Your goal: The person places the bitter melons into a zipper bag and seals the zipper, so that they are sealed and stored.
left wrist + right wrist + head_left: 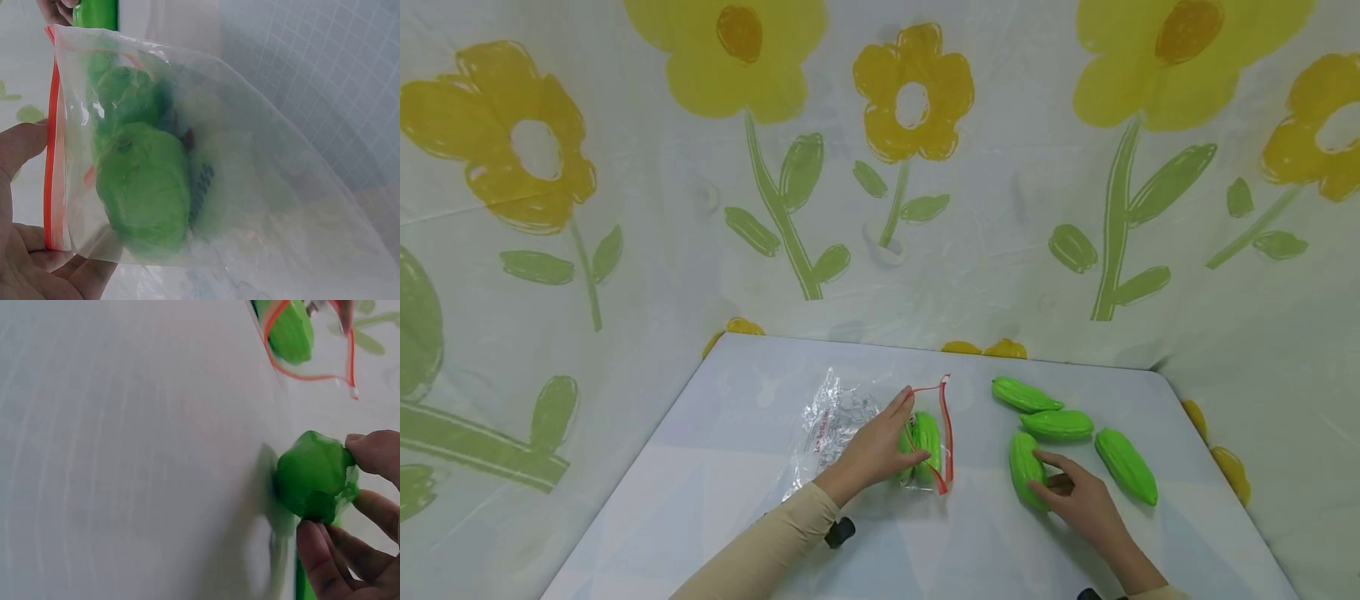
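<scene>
My left hand [874, 448] holds the mouth of a clear zip bag [948, 433] with a red seal strip. In the left wrist view its thumb lies on the strip and the other fingers are at the bag's lower edge. Inside the bag are green ridged gourds [144, 187], blurred by the plastic. My right hand [1086, 504] pinches another green ridged gourd [1024, 462] between thumb and fingers, to the right of the bag. The right wrist view shows this gourd [312, 472] end-on, with fingertips around it.
Two more gourds lie behind the held one, a far gourd [1026, 394] and a nearer gourd [1057, 425]. Another gourd [1126, 467] lies right of my right hand. Crumpled clear plastic [831, 417] with red print spreads left of the bag. A flowered curtain [917, 283] surrounds the pale table [700, 467].
</scene>
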Action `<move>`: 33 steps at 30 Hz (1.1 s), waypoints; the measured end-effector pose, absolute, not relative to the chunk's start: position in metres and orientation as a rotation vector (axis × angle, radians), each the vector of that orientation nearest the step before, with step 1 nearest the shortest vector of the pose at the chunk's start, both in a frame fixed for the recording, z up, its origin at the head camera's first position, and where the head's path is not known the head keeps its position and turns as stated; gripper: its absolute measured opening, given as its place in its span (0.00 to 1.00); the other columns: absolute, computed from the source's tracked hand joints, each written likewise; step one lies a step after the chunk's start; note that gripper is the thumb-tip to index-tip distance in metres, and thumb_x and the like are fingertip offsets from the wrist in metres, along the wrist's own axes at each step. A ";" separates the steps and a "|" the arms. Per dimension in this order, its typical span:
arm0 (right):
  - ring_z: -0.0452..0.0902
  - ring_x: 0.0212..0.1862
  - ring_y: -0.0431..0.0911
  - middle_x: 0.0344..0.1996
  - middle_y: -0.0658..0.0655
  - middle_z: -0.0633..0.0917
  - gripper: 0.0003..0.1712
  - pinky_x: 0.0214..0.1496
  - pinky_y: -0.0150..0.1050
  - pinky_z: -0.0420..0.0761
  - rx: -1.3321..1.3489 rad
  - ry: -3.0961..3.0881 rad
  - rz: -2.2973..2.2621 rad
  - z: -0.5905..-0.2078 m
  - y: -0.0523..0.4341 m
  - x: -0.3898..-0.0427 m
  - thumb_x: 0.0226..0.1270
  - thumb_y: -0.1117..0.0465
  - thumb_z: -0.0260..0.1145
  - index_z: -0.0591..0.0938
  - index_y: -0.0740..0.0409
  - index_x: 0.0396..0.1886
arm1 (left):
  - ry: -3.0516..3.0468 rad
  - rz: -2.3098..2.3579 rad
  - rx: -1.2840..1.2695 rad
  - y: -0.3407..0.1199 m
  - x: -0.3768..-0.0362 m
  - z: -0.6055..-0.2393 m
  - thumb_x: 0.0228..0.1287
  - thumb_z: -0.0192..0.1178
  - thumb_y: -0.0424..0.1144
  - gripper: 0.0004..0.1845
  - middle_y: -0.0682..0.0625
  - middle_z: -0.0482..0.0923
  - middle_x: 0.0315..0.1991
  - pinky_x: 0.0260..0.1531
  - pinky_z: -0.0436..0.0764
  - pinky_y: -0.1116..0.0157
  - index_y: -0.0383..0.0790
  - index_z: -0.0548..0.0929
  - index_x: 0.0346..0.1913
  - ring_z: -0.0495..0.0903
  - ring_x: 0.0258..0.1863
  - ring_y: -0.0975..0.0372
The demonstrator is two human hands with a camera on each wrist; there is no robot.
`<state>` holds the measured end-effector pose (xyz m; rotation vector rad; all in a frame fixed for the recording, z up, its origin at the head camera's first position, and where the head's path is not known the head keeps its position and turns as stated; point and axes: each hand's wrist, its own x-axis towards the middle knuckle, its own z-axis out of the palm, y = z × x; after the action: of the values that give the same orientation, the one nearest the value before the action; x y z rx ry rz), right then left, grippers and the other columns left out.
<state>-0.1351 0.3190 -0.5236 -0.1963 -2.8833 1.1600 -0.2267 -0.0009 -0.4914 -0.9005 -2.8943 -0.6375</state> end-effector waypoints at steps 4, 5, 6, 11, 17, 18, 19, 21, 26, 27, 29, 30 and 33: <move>0.79 0.38 0.42 0.43 0.54 0.83 0.37 0.32 0.33 0.78 -0.178 -2.834 1.222 -0.528 0.307 -0.141 0.51 0.38 0.68 0.74 0.43 0.61 | -2.901 -0.631 -0.896 -0.001 -0.227 -0.491 0.53 0.61 0.63 0.51 0.52 0.43 0.74 0.56 0.72 0.61 0.39 0.51 0.73 0.63 0.65 0.56; 0.80 0.38 0.42 0.44 0.55 0.83 0.36 0.32 0.32 0.78 -0.173 -2.824 1.227 -0.529 0.305 -0.143 0.51 0.39 0.69 0.74 0.43 0.61 | -2.900 -0.631 -0.896 -0.001 -0.226 -0.491 0.53 0.61 0.63 0.51 0.52 0.43 0.74 0.56 0.72 0.61 0.39 0.51 0.73 0.63 0.65 0.56; 0.80 0.38 0.42 0.45 0.55 0.83 0.36 0.32 0.32 0.78 -0.169 -2.811 1.236 -0.530 0.303 -0.144 0.51 0.40 0.69 0.74 0.44 0.60 | -2.902 -0.629 -0.895 -0.001 -0.226 -0.491 0.53 0.60 0.63 0.51 0.53 0.43 0.74 0.56 0.72 0.61 0.40 0.51 0.73 0.63 0.66 0.56; 0.80 0.40 0.44 0.54 0.58 0.78 0.36 0.35 0.32 0.79 -0.158 -2.798 1.255 -0.533 0.297 -0.149 0.52 0.42 0.70 0.73 0.43 0.62 | -2.897 -0.638 -0.897 -0.002 -0.226 -0.491 0.53 0.61 0.62 0.51 0.52 0.43 0.74 0.56 0.72 0.60 0.39 0.51 0.73 0.63 0.66 0.57; 0.79 0.41 0.45 0.60 0.60 0.73 0.37 0.34 0.34 0.79 -0.182 -2.869 1.226 -0.531 0.292 -0.151 0.54 0.43 0.68 0.68 0.37 0.66 | -2.896 -0.640 -0.906 -0.002 -0.226 -0.490 0.53 0.61 0.62 0.51 0.51 0.44 0.74 0.57 0.71 0.60 0.39 0.51 0.73 0.61 0.66 0.57; 0.79 0.41 0.45 0.60 0.60 0.73 0.37 0.33 0.34 0.79 -0.183 -2.883 1.210 -0.530 0.291 -0.151 0.55 0.43 0.68 0.68 0.37 0.66 | -2.898 -0.641 -0.908 -0.002 -0.226 -0.489 0.53 0.61 0.62 0.51 0.51 0.44 0.74 0.57 0.71 0.60 0.39 0.51 0.73 0.61 0.67 0.57; 0.78 0.41 0.45 0.60 0.61 0.73 0.37 0.33 0.35 0.78 -0.179 -2.895 1.197 -0.530 0.291 -0.152 0.55 0.43 0.68 0.69 0.37 0.65 | -2.899 -0.641 -0.909 -0.002 -0.226 -0.490 0.53 0.61 0.62 0.51 0.51 0.43 0.74 0.58 0.71 0.60 0.40 0.50 0.73 0.60 0.67 0.57; 0.78 0.40 0.44 0.60 0.60 0.73 0.36 0.32 0.35 0.78 -0.173 -2.910 1.184 -0.529 0.291 -0.153 0.55 0.43 0.68 0.69 0.37 0.65 | -2.901 -0.641 -0.908 -0.002 -0.227 -0.490 0.53 0.61 0.63 0.51 0.52 0.43 0.74 0.58 0.70 0.60 0.40 0.50 0.73 0.60 0.67 0.57; 0.76 0.37 0.41 0.59 0.61 0.75 0.38 0.29 0.34 0.75 -0.153 -2.932 1.161 -0.527 0.290 -0.154 0.54 0.43 0.69 0.68 0.40 0.65 | -2.902 -0.646 -0.903 -0.002 -0.227 -0.491 0.53 0.61 0.63 0.51 0.52 0.43 0.74 0.58 0.70 0.60 0.39 0.51 0.73 0.61 0.67 0.57; 0.76 0.36 0.41 0.58 0.61 0.75 0.38 0.28 0.34 0.75 -0.148 -2.935 1.159 -0.527 0.290 -0.155 0.53 0.43 0.69 0.68 0.40 0.65 | -2.904 -0.645 -0.902 -0.002 -0.227 -0.491 0.53 0.61 0.63 0.51 0.52 0.43 0.74 0.58 0.70 0.60 0.39 0.51 0.73 0.61 0.67 0.57; 0.75 0.34 0.40 0.57 0.62 0.76 0.39 0.27 0.34 0.74 -0.139 -2.936 1.150 -0.526 0.290 -0.154 0.53 0.44 0.70 0.69 0.41 0.65 | -2.905 -0.638 -0.903 -0.002 -0.227 -0.491 0.53 0.61 0.63 0.51 0.52 0.43 0.74 0.58 0.71 0.60 0.40 0.51 0.73 0.61 0.66 0.57; 0.75 0.34 0.40 0.57 0.62 0.76 0.39 0.26 0.34 0.74 -0.138 -2.937 1.149 -0.526 0.289 -0.154 0.53 0.44 0.70 0.69 0.41 0.65 | -2.906 -0.633 -0.903 -0.002 -0.226 -0.491 0.53 0.60 0.63 0.51 0.52 0.43 0.74 0.58 0.71 0.60 0.40 0.50 0.73 0.61 0.66 0.57; 0.75 0.33 0.40 0.56 0.62 0.76 0.39 0.25 0.34 0.74 -0.142 -2.938 1.143 -0.525 0.289 -0.154 0.53 0.45 0.70 0.69 0.42 0.65 | -2.907 -0.624 -0.900 -0.001 -0.226 -0.491 0.53 0.60 0.63 0.52 0.52 0.43 0.74 0.57 0.71 0.61 0.40 0.50 0.73 0.62 0.66 0.57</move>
<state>-0.1539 0.2886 -0.5253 -0.1421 -2.9379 1.1434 -0.2259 -0.0012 -0.4909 -0.8999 -2.9071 -0.6240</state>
